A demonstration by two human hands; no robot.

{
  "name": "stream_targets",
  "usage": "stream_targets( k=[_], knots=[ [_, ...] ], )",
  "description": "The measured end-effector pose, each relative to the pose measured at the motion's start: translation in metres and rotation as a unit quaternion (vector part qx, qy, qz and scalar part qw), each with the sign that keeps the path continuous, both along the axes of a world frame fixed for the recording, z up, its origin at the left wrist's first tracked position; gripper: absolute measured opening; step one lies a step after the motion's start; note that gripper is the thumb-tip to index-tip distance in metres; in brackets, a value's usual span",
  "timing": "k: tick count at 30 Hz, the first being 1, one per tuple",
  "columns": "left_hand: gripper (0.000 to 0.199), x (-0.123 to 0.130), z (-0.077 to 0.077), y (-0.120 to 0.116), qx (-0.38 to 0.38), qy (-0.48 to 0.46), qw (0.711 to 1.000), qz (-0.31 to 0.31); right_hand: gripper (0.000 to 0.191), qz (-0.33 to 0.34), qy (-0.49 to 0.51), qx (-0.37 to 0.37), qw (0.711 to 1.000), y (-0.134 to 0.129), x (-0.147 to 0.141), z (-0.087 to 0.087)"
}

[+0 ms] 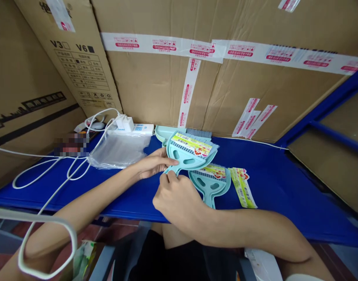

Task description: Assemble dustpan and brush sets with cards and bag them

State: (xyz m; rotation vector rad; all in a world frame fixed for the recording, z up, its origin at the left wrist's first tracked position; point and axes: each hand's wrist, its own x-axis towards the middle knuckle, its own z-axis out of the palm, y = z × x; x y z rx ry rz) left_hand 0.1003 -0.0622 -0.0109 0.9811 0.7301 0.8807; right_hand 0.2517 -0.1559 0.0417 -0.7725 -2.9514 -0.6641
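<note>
A small pale-teal dustpan and brush set [183, 156] is held above the table, a yellow-green label [193, 144] across its bristles. My left hand [155, 162] pinches its left edge, thumb on top and fingers beneath. Wrapped round the handle, my right hand [180, 199] is closed, hiding most of it. Another labelled dustpan and brush set [208, 183] lies just right of my right hand. Behind the held set, a further teal dustpan [164, 132] and brush bristles [199, 133] partly show. Loose labels [243, 187] lie at the right.
Clear plastic bags [120, 148] lie on the blue table [272, 175] to the left. Behind them is a white power strip [143, 128] with a plugged-in adapter [124, 123]. White cables [52, 199] loop over the left side. Cardboard [155, 86] walls the back.
</note>
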Motion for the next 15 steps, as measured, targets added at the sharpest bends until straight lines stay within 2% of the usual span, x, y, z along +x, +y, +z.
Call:
stream_targets(
  k=[5,11,15],
  knots=[
    [0.039,0.000,-0.002,0.003,0.008,-0.005,1.000,0.015,0.016,-0.014,-0.005,-0.002,1.000,0.002,-0.003,-0.001],
    [0.032,-0.001,-0.002,0.005,0.019,-0.011,1.000,0.005,0.019,-0.028,0.003,-0.022,0.999,0.010,-0.004,-0.001],
    [0.035,-0.002,0.000,0.004,0.016,-0.008,1.000,0.025,0.018,-0.035,0.025,-0.054,0.998,0.013,-0.004,0.010]
  ],
)
